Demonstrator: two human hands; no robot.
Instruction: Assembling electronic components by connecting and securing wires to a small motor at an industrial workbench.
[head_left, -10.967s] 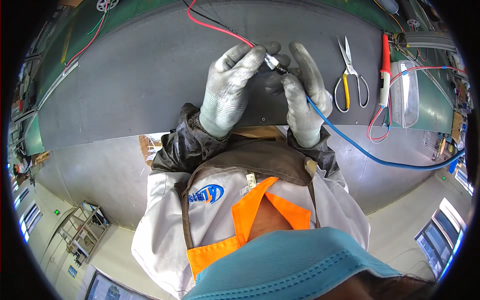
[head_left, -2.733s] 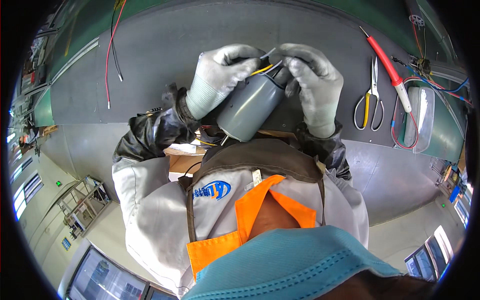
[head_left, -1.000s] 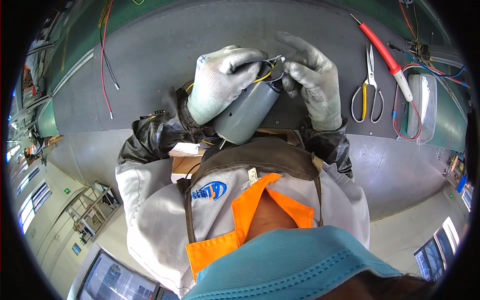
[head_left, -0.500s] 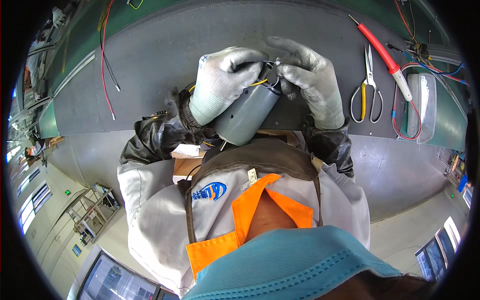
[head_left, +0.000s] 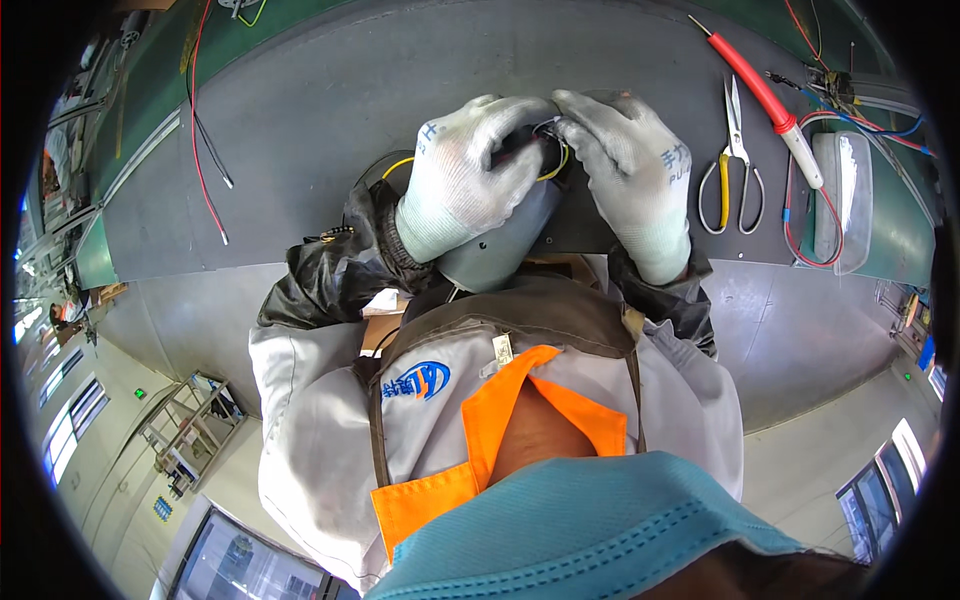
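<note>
A grey cylindrical motor [head_left: 497, 238] lies tilted in front of my chest, its far end under my hands. My gloved left hand [head_left: 468, 168] is bent over that end, thumb and fingers pinched together. Fingertip to fingertip with it, my gloved right hand [head_left: 632, 165] is also closed. Between them shows a bit of a thin white strip [head_left: 546, 124], which looks like a cable tie. A yellow wire [head_left: 397, 167] runs out left of my left hand and shows again beside the right fingers. The gloves hide most of the wires and the strip's ends.
On the dark mat [head_left: 330, 110], scissors [head_left: 736, 150] with one yellow handle lie to the right, beside a red soldering iron [head_left: 755, 85] and a clear plastic box [head_left: 842, 200]. Red and black wires [head_left: 205, 165] lie at left. Blue and red wires [head_left: 870, 125] lie at far right.
My hands have drawn closer together, and the right fingers have curled in. The left hand has turned further over the motor's end, covering more of it and of the white strip.
</note>
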